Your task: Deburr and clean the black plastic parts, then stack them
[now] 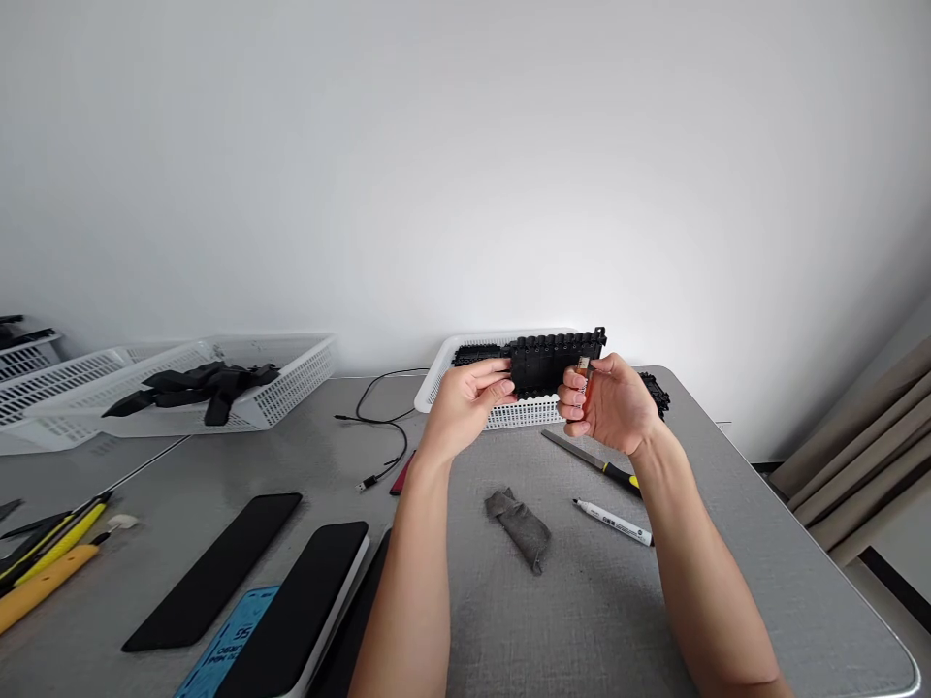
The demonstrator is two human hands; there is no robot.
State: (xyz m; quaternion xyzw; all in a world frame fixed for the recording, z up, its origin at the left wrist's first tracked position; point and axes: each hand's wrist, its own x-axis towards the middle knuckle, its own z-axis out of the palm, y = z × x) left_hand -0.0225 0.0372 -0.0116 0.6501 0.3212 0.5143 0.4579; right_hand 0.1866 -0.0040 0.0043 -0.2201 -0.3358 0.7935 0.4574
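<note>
My left hand (472, 397) grips the left end of a flat black plastic part (545, 366) with rounded bumps along its upper and lower edges. The part is held up in front of a white perforated basket (501, 417). My right hand (615, 405) is at its right end, fingers curled round a small orange item (584, 372) with a pale top; its kind is not clear. Whether the right hand also touches the black part cannot be made out. Below on the table lie a file (582, 456) with a black and yellow handle, a white marker (615, 523) and a grey cloth (520, 528).
More black parts (655, 393) lie beyond my right hand. A black cable (389, 422) rests left of the basket. White baskets (291, 388) with black straps (210, 383), dark flat panels (218, 572) and yellow-handled tools (54, 557) are to the left. A curtain (865, 446) hangs at right.
</note>
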